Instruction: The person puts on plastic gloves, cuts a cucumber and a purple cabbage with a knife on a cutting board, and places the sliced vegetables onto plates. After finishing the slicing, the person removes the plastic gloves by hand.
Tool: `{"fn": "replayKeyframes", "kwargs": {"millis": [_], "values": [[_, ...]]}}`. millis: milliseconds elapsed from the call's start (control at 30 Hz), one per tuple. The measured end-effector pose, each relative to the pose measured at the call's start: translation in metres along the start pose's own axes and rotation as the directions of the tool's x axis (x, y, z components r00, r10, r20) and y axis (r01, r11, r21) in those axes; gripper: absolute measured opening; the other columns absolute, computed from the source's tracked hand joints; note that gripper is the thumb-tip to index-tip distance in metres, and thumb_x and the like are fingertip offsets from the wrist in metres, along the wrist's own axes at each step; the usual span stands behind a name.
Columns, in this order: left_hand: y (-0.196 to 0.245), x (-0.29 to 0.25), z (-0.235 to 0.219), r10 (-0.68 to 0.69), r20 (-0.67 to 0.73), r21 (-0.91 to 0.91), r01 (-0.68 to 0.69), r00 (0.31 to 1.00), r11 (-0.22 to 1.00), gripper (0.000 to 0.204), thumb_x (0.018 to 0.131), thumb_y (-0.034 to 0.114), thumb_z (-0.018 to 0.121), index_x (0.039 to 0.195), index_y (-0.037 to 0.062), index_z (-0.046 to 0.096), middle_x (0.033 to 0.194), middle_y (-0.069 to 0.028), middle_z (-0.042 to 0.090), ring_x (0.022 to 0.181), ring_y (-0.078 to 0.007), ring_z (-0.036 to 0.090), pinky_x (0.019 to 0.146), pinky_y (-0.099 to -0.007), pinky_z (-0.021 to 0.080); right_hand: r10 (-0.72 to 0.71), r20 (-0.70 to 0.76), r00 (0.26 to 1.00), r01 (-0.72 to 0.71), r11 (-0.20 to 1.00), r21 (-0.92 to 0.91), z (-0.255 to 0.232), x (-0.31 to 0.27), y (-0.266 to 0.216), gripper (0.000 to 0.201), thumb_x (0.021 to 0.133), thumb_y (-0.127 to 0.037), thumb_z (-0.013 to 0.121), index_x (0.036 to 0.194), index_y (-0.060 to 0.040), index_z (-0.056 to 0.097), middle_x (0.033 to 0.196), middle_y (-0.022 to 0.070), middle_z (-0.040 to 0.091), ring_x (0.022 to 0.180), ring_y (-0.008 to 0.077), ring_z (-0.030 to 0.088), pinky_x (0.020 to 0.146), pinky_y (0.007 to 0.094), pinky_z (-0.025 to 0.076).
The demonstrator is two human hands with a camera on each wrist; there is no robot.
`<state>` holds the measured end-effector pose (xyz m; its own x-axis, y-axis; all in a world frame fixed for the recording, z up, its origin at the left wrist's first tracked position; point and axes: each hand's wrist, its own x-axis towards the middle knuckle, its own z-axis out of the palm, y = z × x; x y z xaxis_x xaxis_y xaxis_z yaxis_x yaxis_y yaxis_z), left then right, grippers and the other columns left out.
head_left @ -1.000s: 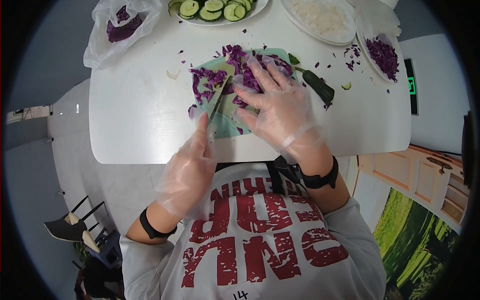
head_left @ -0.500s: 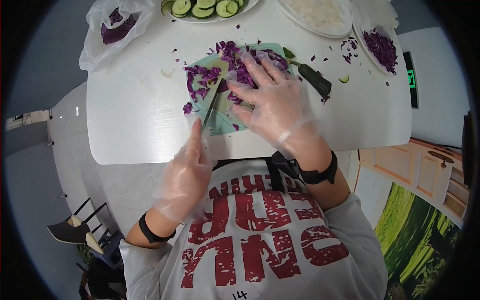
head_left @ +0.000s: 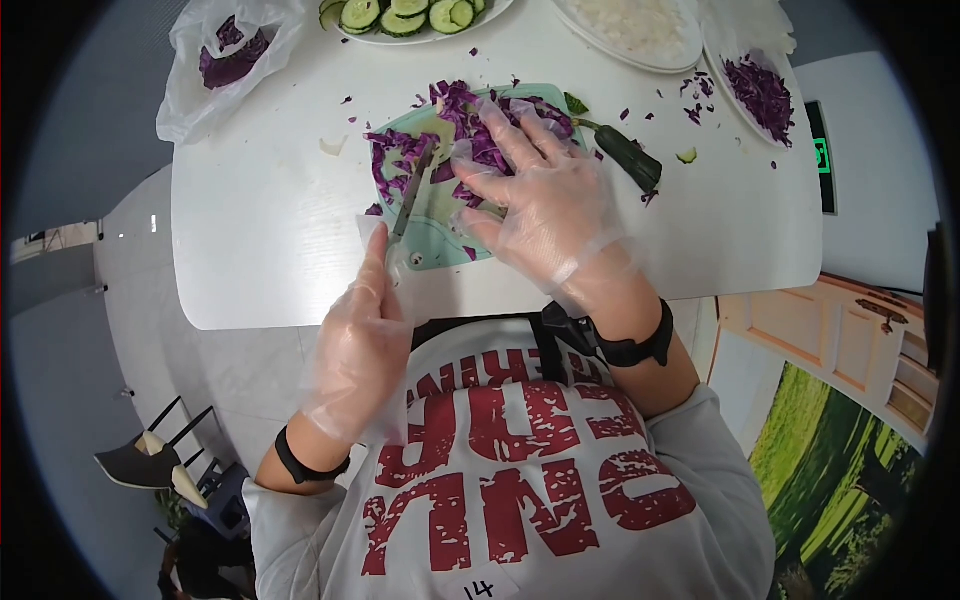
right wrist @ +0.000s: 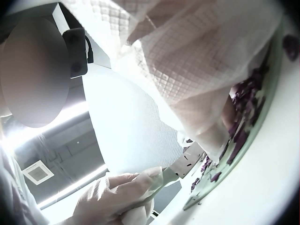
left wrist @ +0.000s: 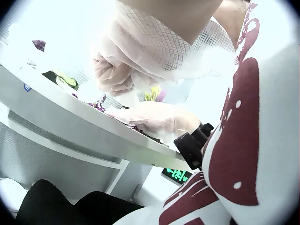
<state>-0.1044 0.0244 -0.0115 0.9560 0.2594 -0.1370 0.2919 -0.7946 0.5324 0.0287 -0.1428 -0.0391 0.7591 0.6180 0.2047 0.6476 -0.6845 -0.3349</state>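
My gloved left hand (head_left: 358,350) grips a kitchen knife (head_left: 411,190) by its handle, index finger stretched along the top. The blade points up across the green cutting board (head_left: 440,245), its tip among chopped purple cabbage (head_left: 400,150) on the left side. My gloved right hand (head_left: 565,210) lies with fingers spread and straight over a larger heap of purple cabbage (head_left: 460,105), covering part of it. In the right wrist view the knife's pale green handle (right wrist: 164,180) shows inside the left hand (right wrist: 117,197). The left wrist view shows the left hand (left wrist: 115,77) curled, with its knife hidden.
A dark green cucumber piece (head_left: 630,160) lies right of the board. Behind stand plates of cucumber slices (head_left: 405,18), pale shreds (head_left: 630,30) and shredded purple cabbage (head_left: 762,100). A plastic bag (head_left: 185,95) with purple cabbage sits back left. Scraps (head_left: 688,156) dot the white table (head_left: 270,230).
The left hand and knife have shifted left, away from the right hand, and the blade tip now lies among the left-hand cabbage pieces. The right hand keeps its place on the heap.
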Motion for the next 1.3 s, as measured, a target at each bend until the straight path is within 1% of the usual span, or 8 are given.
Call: {"fn": "replayKeyframes", "kwargs": {"millis": [367,433,567,633,967,1133,1233,1300], "values": [[0.007,-0.001,0.015,-0.02,0.021,0.025,0.02,1.0,0.999,0.051,0.093,0.005,0.052,0.143,0.0,0.041,0.085,-0.025,0.065,0.074,-0.039,0.065,0.065,-0.0447,0.051,-0.004,-0.01,1.0,0.004,1.0,0.003,0.0,-0.001,0.0,0.037,0.08,-0.038,0.072,0.114,-0.0249,0.072,0.149,0.0063,0.045,0.134,0.0317,0.045,0.104,0.0467,0.041],[0.004,0.004,0.022,0.05,-0.075,0.04,-0.047,0.996,0.998,0.051,0.093,0.004,0.052,0.143,0.0055,0.044,0.076,-0.0238,0.063,0.065,-0.0365,0.063,0.061,-0.0419,0.05,-0.012,-0.023,1.0,0.012,1.0,-0.001,0.002,0.0,0.0,0.037,0.08,-0.038,0.072,0.115,-0.0249,0.072,0.149,0.0062,0.046,0.134,0.0316,0.045,0.104,0.0465,0.041],[0.003,-0.001,0.019,0.085,-0.07,0.002,-0.085,0.994,0.996,0.051,0.093,0.004,0.052,0.144,0.0054,0.044,0.077,-0.0251,0.064,0.068,-0.0389,0.064,0.062,-0.0441,0.049,-0.001,-0.012,1.0,0.001,1.0,0.002,0.002,-0.002,0.0,0.037,0.08,-0.038,0.072,0.115,-0.0259,0.072,0.149,0.0058,0.046,0.134,0.0315,0.045,0.104,0.0475,0.041],[0.004,-0.006,0.014,0.063,0.0,0.063,-0.063,0.998,0.996,0.052,0.091,0.003,0.053,0.141,-0.0027,0.041,0.088,-0.0253,0.066,0.076,-0.0392,0.066,0.067,-0.0439,0.053,0.004,-0.014,1.0,-0.004,1.0,0.0,0.002,-0.002,0.0,0.037,0.08,-0.038,0.072,0.115,-0.0262,0.072,0.149,0.0056,0.046,0.135,0.0314,0.044,0.104,0.0482,0.04],[0.006,0.0,0.016,0.069,-0.002,0.032,-0.069,0.998,0.997,0.049,0.094,0.007,0.052,0.142,-0.0009,0.042,0.087,-0.0256,0.067,0.075,-0.0383,0.066,0.065,-0.0435,0.053,0.013,-0.002,1.0,-0.013,1.0,0.01,0.001,-0.002,0.0,0.037,0.08,-0.037,0.072,0.115,-0.0262,0.072,0.149,0.0056,0.045,0.136,0.031,0.043,0.105,0.0479,0.04],[0.001,-0.01,0.012,0.018,-0.051,0.03,-0.017,0.999,0.999,0.05,0.093,0.002,0.052,0.142,0.0038,0.044,0.076,-0.0263,0.062,0.068,-0.0399,0.063,0.061,-0.0437,0.048,0.022,0.014,1.0,-0.022,1.0,0.016,0.0,-0.002,-0.001,0.038,0.081,-0.036,0.071,0.117,-0.0256,0.071,0.15,0.0058,0.044,0.137,0.031,0.042,0.106,0.0479,0.039],[0.012,0.0,0.007,-0.014,0.054,0.061,0.01,0.998,0.998,0.048,0.094,0.006,0.051,0.142,-0.0006,0.043,0.086,-0.0261,0.066,0.074,-0.0392,0.066,0.066,-0.0442,0.052,0.019,0.015,1.0,-0.019,1.0,-0.01,0.001,-0.001,-0.002,0.038,0.081,-0.037,0.071,0.118,-0.026,0.071,0.15,0.0062,0.044,0.137,0.0311,0.042,0.106,0.0477,0.039],[0.005,0.002,0.014,0.044,0.011,0.025,-0.044,0.999,0.999,0.048,0.095,0.007,0.051,0.141,-0.0005,0.043,0.086,-0.026,0.066,0.074,-0.0394,0.065,0.065,-0.044,0.052,0.02,0.019,1.0,-0.019,0.999,-0.032,0.0,-0.001,-0.002,0.038,0.081,-0.038,0.071,0.117,-0.0269,0.071,0.15,0.0065,0.044,0.136,0.0312,0.043,0.105,0.048,0.04]]}}
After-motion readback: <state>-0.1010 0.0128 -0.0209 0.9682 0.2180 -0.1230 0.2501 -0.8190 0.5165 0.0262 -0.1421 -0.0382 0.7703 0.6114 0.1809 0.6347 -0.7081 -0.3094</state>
